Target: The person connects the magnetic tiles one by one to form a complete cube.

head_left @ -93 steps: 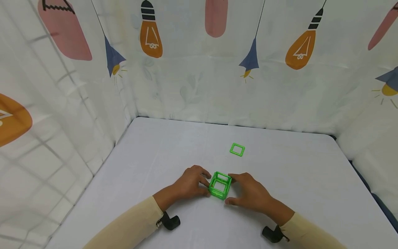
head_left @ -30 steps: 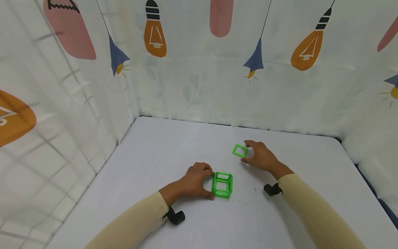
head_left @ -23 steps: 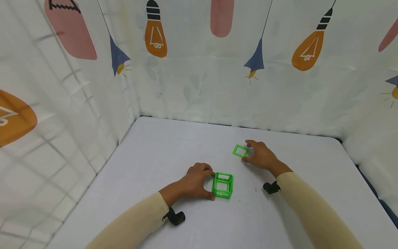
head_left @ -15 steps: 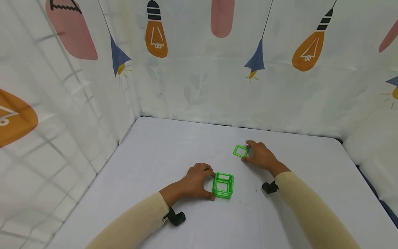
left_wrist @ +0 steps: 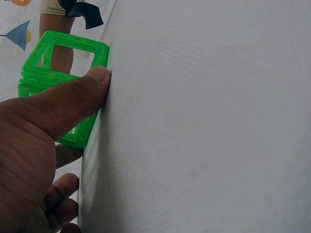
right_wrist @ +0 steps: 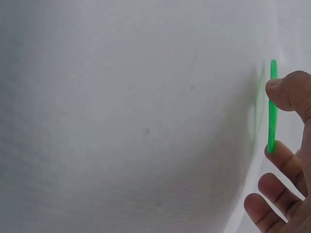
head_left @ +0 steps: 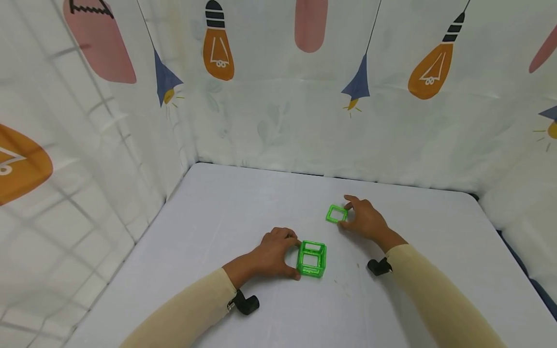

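A cube built of green see-through square frame tiles (head_left: pixel 310 272) stands on the white table. My left hand (head_left: pixel 274 253) holds its left side between thumb and index finger; the left wrist view shows the thumb across the cube (left_wrist: pixel 35 58), the other fingers partly hidden. Farther back and to the right, my right hand (head_left: pixel 365 220) pinches one flat green square tile (head_left: pixel 329 213) by its right edge. In the right wrist view that tile (right_wrist: pixel 272 121) appears edge-on between thumb and index finger, slightly off the table, a greenish tint showing on the cloth below.
The white-covered table (head_left: pixel 243 193) ends at a printed curtain (head_left: pixel 278 121) behind and at curtains on both sides. Black wrist cameras sit under the left cuff (head_left: pixel 245 304) and the right cuff (head_left: pixel 379 266). Small dark specks lie on the cloth right of the cube.
Over three seconds, my right hand has left the cube and gone back to the loose tile. Since half a second ago the tile has tilted and shifted slightly nearer. My left hand stays at the cube.
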### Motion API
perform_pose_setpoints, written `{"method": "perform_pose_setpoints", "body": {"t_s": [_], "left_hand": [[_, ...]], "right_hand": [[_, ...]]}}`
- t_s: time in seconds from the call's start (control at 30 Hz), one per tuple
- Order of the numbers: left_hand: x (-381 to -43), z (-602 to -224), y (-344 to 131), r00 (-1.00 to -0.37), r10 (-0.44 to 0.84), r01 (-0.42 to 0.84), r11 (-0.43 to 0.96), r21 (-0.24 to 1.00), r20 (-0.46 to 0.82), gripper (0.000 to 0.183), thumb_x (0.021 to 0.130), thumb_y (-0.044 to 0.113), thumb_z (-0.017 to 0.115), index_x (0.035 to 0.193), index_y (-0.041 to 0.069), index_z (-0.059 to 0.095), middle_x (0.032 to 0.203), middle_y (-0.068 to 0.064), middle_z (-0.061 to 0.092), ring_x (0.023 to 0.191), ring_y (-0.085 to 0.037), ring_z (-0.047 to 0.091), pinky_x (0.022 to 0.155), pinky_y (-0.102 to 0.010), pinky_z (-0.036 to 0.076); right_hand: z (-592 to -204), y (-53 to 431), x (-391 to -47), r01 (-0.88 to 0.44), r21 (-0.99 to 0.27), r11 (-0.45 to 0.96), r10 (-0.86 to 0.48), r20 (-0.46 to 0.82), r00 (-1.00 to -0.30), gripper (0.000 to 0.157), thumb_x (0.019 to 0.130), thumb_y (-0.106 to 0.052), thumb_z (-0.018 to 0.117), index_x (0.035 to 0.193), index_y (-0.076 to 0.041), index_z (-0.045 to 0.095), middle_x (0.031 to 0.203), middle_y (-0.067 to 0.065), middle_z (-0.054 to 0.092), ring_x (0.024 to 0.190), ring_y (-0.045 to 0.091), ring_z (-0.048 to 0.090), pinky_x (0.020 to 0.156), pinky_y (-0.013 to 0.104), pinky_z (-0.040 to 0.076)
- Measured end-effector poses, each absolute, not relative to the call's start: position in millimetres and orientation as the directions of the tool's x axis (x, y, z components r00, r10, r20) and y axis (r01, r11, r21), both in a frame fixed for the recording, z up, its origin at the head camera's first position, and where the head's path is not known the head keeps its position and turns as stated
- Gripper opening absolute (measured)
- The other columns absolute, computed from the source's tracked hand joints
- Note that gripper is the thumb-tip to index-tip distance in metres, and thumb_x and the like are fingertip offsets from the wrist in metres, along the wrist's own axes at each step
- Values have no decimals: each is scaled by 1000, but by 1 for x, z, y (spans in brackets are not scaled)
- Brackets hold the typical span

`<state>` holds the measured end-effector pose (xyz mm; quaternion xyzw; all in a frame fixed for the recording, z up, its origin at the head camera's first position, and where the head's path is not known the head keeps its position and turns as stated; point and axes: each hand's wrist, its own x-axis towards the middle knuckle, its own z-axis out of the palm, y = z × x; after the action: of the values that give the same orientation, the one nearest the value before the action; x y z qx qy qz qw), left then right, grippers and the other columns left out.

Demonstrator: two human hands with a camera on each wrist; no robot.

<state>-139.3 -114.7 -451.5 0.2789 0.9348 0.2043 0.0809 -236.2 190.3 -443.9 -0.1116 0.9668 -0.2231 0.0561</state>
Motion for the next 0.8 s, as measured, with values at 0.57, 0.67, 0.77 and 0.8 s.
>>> {"method": "perform_pose_setpoints", "body": {"t_s": [0.57,0.67,0.77,0.8], "left_hand": [[-138,-446,-114,-836,547,482,772,414,-47,74,72,52,91,132,18,67,136,-1,52,132,-24,41,109,-48,36],[-138,-446,-113,-837,546,479,770,422,-46,74,71,52,91,132,18,67,136,-1,52,132,-25,41,109,-48,36],[-137,-446,-113,-837,546,477,768,426,-47,74,71,51,91,132,18,67,136,-1,52,131,-24,41,108,-48,37],[-137,-446,-113,-836,546,478,768,427,-46,74,71,51,91,132,18,67,136,-1,52,131,-24,42,108,-48,37]], "right_hand": [[-414,183,-199,-301,-476,826,-338,8,-941,92,82,-41,84,158,-18,37,127,2,61,117,26,55,88,49,51],[-411,183,-194,-319,-472,822,-354,17,-935,94,81,-41,85,158,-17,37,126,-1,63,118,26,55,88,49,52],[-409,183,-189,-339,-463,819,-369,28,-929,95,81,-42,85,159,-18,36,125,-4,63,120,25,54,87,48,52],[-408,184,-188,-346,-458,819,-373,34,-927,95,81,-42,86,159,-18,36,125,-4,64,120,24,54,87,48,52]]}}
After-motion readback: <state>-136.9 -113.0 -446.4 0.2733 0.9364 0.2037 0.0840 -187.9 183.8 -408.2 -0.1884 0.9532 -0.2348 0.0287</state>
